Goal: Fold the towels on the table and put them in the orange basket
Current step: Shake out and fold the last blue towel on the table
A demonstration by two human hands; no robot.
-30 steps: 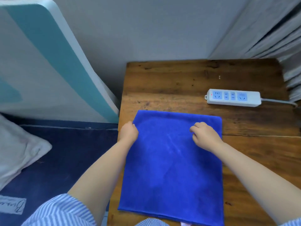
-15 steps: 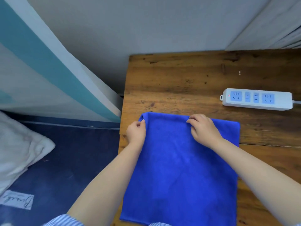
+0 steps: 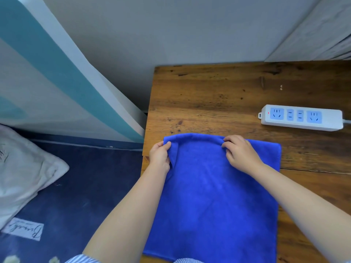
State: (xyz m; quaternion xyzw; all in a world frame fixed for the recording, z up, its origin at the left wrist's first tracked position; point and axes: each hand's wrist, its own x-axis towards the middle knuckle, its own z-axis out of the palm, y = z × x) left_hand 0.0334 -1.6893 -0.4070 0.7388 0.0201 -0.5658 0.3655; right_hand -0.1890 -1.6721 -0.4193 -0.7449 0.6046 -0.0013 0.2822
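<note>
At 9 o'clock of the blue towel (image 3: 214,186), its far-left corner is pinched by the left hand (image 3: 159,155); at 12, the far hem, flat 1.0 s ago, is now gripped and raised off the table (image 3: 218,95) by the right hand (image 3: 240,152). A fold is judged begun.

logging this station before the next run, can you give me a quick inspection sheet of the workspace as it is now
surface: dark wooden table, worn and stained.
job's things: square blue microfibre towel spread flat, far edge lifted; orange basket not in view.
clutter: nothing seen.
grippers: left hand pinches far left corner; right hand pinches far edge.
cables: white power strip with blue sockets, its cord exits right.
surroundings: grey wall, teal-and-white board, dark blue floor, white pillow.
</note>
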